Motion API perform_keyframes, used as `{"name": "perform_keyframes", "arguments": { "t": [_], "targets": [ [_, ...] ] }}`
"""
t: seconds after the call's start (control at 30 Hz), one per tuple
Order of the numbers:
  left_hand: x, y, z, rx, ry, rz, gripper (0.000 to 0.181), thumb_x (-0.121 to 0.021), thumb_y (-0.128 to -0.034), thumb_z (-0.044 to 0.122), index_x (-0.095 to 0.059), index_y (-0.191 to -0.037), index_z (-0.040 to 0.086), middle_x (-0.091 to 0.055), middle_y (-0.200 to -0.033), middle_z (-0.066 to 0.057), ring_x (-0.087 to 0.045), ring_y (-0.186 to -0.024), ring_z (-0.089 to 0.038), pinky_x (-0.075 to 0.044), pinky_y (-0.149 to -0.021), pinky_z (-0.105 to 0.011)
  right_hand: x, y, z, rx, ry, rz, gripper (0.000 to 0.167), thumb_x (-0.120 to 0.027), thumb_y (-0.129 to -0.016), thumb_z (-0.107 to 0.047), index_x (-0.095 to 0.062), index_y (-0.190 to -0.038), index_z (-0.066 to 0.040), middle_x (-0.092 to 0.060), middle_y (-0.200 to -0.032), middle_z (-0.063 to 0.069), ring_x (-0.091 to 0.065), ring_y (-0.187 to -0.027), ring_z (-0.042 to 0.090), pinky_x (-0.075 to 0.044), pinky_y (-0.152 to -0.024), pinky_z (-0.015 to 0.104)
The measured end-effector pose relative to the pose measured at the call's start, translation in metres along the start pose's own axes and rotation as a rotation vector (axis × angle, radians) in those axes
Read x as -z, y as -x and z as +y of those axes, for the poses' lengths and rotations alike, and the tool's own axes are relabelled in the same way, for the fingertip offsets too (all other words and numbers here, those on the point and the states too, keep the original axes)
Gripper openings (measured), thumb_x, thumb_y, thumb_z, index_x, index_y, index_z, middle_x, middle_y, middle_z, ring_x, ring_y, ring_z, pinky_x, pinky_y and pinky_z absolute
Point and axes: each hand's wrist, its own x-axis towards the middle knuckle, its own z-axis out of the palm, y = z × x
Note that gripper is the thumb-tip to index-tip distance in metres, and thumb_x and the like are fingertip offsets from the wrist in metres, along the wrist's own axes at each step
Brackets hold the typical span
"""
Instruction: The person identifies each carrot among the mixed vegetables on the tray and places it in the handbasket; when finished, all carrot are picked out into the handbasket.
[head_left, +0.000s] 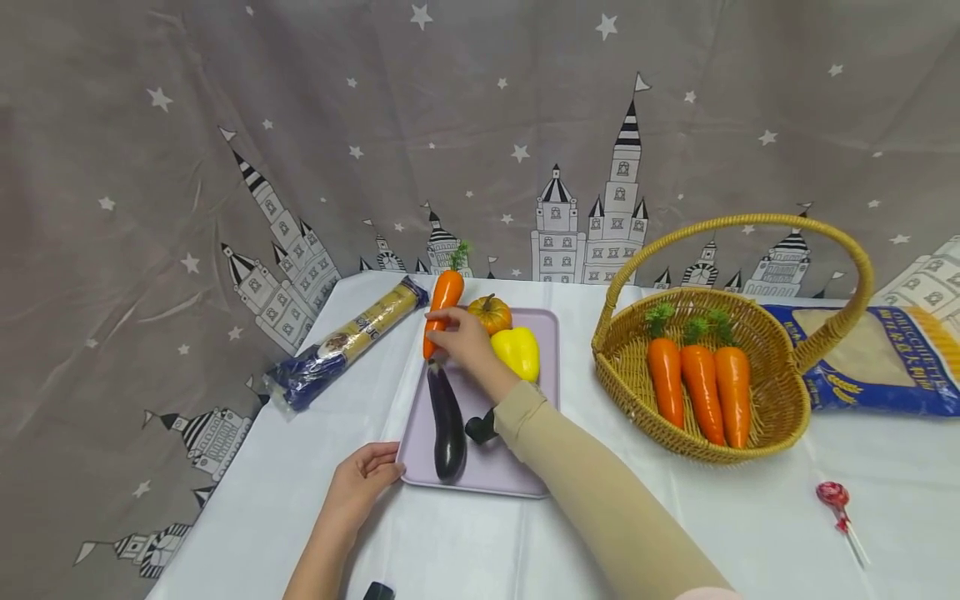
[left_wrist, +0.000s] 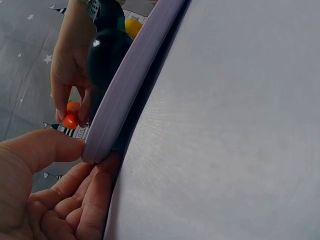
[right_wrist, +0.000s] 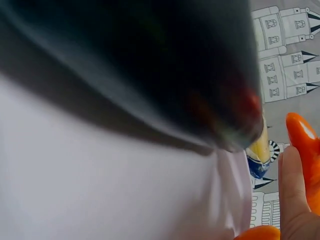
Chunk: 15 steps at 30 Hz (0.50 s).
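My right hand (head_left: pixel 463 340) pinches an orange carrot (head_left: pixel 448 290) with a green leafy top, at the far left corner of a lilac tray (head_left: pixel 536 467). In the right wrist view, a finger (right_wrist: pixel 294 185) lies along the carrot (right_wrist: pixel 312 165). At the tray's near left corner, my left hand (head_left: pixel 358 483) grips the rim; the left wrist view has its thumb (left_wrist: pixel 55 146) on one side and fingers on the other. On the tray lie a dark eggplant (head_left: pixel 448 421), a yellow bell pepper (head_left: pixel 517 353) and a small orange pumpkin (head_left: pixel 491 315).
To the right stands a wicker basket (head_left: pixel 637 408) with a tall handle, holding 3 carrots (head_left: pixel 701 383). Behind it lies a blue pasta bag (head_left: pixel 885 358). A red lollipop (head_left: pixel 834 495) lies at the near right. A long spaghetti packet (head_left: pixel 352 342) sits left of the tray.
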Motion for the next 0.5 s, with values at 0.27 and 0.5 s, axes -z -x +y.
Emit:
{"name": "perform_keyframes", "arguments": {
  "t": [0.27, 0.5],
  "targets": [
    [0.001, -0.001, 0.0, -0.017, -0.023, 0.004, 0.034, -0.064, -0.0855, 0.001, -0.06, -0.118, -0.009, -0.068, -0.108, -0.018, -0.064, -0.089, -0.008, -0.05, -0.078, -0.017, 0.014, 0.007, 0.006, 0.075, 0.017, -0.03, 0.027, -0.069, -0.087, -0.008, -0.07, -0.114, -0.01, -0.064, -0.114, 0.007, -0.057, -0.097, 0.022, -0.049, -0.076, 0.024],
    [0.0, -0.002, -0.002, -0.013, -0.017, -0.002, 0.035, -0.066, -0.0855, 0.002, -0.06, -0.118, -0.009, -0.068, -0.106, -0.015, -0.063, -0.088, -0.007, -0.05, -0.078, -0.017, 0.022, 0.015, 0.006, 0.117, -0.002, -0.065, 0.027, -0.068, -0.088, -0.007, -0.07, -0.114, -0.01, -0.063, -0.115, 0.007, -0.055, -0.095, 0.023, -0.048, -0.075, 0.024]
  ]
}}
